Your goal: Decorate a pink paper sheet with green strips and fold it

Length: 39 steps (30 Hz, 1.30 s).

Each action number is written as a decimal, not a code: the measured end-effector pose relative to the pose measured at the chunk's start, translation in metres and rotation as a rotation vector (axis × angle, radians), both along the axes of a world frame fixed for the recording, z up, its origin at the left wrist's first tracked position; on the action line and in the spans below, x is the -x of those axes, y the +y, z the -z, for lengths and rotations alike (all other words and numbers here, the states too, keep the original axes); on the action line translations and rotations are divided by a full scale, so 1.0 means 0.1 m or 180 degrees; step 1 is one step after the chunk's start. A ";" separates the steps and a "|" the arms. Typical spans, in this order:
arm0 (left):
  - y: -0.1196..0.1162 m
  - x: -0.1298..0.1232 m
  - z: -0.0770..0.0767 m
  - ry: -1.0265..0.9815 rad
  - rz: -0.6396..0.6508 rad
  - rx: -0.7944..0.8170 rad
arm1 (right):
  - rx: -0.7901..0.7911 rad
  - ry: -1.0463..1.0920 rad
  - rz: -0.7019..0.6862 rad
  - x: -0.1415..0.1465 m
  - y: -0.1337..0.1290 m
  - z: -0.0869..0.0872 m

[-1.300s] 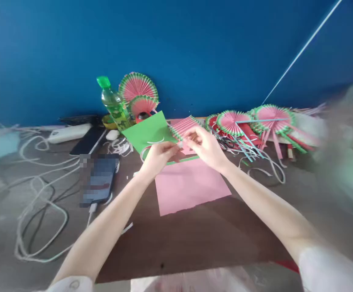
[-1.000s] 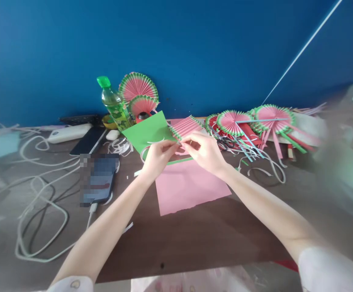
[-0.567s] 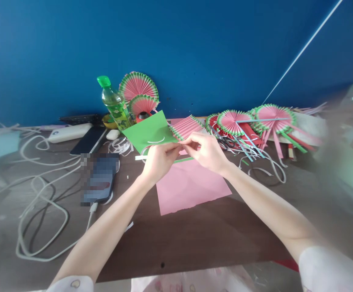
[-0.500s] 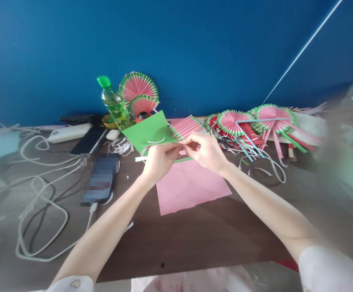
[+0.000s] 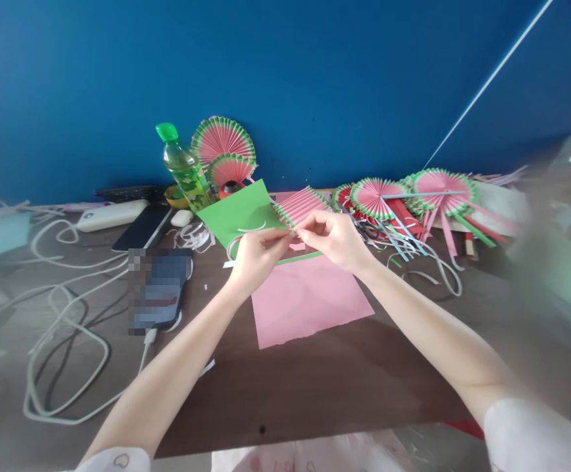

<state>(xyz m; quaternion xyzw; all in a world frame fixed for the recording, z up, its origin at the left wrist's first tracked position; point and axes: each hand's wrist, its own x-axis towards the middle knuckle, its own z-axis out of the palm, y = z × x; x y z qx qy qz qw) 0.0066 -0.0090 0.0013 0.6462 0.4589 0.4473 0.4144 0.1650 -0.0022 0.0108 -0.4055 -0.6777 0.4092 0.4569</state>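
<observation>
From where I stand, a deep blue wall (image 5: 315, 85) fills the view above a dark brown wooden bench (image 5: 324, 380), on which a flat sheet of pink paper (image 5: 309, 301) lies nearest the person. Beyond it, to the left, a flat sheet of green paper (image 5: 240, 213) sits at a slant; neither sheet shows any pleats. The left hand (image 5: 258, 259) and right hand (image 5: 337, 242) meet over the far part of the pink sheet, each drawn narrow, fingertips almost together (what, if anything, is pinched there is too small for me to tell). Several round pleated paper fans in pink with green rims (image 5: 222, 141) look finished: two by the green-capped plastic bottle (image 5: 187, 174), more on the right with ribbons. Smaller than the sheets, a pleated piece of pink paper with green edging (image 5: 301, 204) lies just past the fingertips, folded but not opened into a round, so I'd judge its shaping incomplete. Loose white paper strips (image 5: 199, 237) curl beside the green sheet.
</observation>
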 end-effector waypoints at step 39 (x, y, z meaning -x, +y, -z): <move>0.13 0.13 -0.03 0.0268 0.1018 0.0797 | -0.0240 -0.1351 -0.0287 -0.34 0.18 -0.08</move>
